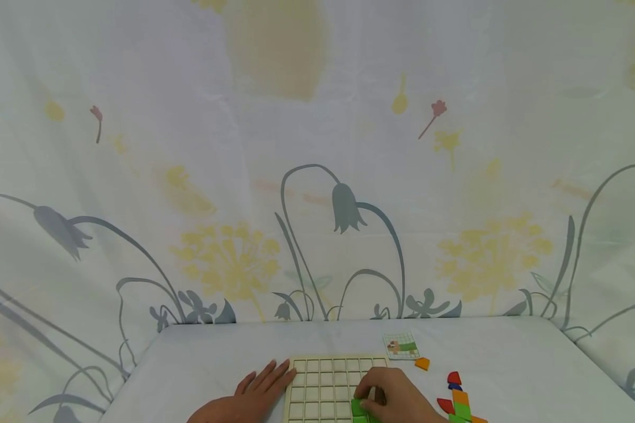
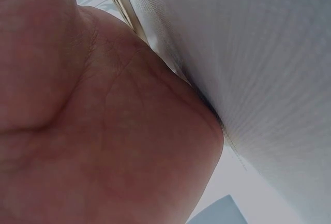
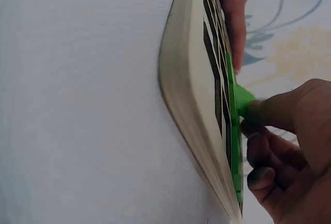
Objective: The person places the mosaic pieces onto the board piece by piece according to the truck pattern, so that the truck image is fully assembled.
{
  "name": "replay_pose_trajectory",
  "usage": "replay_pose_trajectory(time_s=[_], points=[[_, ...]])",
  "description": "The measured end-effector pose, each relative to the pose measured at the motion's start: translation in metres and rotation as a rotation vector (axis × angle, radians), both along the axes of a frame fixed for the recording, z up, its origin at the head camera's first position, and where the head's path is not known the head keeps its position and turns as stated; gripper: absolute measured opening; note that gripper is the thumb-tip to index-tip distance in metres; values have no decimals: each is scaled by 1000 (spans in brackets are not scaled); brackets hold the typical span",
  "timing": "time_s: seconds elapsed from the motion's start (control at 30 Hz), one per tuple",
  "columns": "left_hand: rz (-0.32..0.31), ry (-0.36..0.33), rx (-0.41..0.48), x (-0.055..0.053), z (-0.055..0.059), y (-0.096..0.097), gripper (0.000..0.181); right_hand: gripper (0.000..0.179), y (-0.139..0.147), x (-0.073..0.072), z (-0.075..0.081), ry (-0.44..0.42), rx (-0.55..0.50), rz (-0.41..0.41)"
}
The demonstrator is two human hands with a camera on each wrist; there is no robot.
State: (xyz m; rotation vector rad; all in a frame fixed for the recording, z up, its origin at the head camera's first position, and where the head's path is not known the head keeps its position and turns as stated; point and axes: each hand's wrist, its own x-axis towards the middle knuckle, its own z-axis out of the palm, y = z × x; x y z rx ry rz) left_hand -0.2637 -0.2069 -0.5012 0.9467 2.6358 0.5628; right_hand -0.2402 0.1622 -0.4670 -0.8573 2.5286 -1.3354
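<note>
A cream grid board [image 1: 287, 400] with square compartments lies on the white table. My left hand [image 1: 259, 392] rests flat at its left side, fingers straight and fingertips touching the rim. In the left wrist view the palm [image 2: 114, 120] fills most of the picture. Over the board's right part my right hand [image 1: 397, 395] pinches a green block [image 3: 243, 100] between thumb and finger. That piece stands tilted above the board in the right wrist view. Other green blocks [image 3: 235, 154] sit in the compartments beneath it. My right hand partly hides the board's right side in the head view.
A picture card [image 1: 401, 346] with a grid design lies behind the board's right corner, an orange piece [image 1: 422, 364] in front of it. Farther right are several loose red, blue, orange and green pieces [image 1: 461, 398]. A flower-patterned curtain [image 1: 317, 258] hangs behind the table.
</note>
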Motion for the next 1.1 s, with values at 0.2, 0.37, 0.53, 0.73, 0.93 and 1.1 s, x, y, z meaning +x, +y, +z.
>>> replay_pose_trajectory(time_s=[0.2,0.37,0.53,0.73,0.93,1.1], points=[[-5,4,-16,9,14,4,98,11,9,-4,0,119,11,56],[-10,-10,-59,19,36,10,97,8,33,-5,13,121,43,2],[-16,-9,-69,22,42,11,98,10,72,-10,34,117,186,-12],[-41,19,-88,25,45,8,98,24,112,-4,45,-3,348,-4],[-11,-12,-107,25,48,9,102,25,120,5,43,-77,406,10],[-22,-9,-115,26,48,9,101,25,106,13,40,-102,556,-183]])
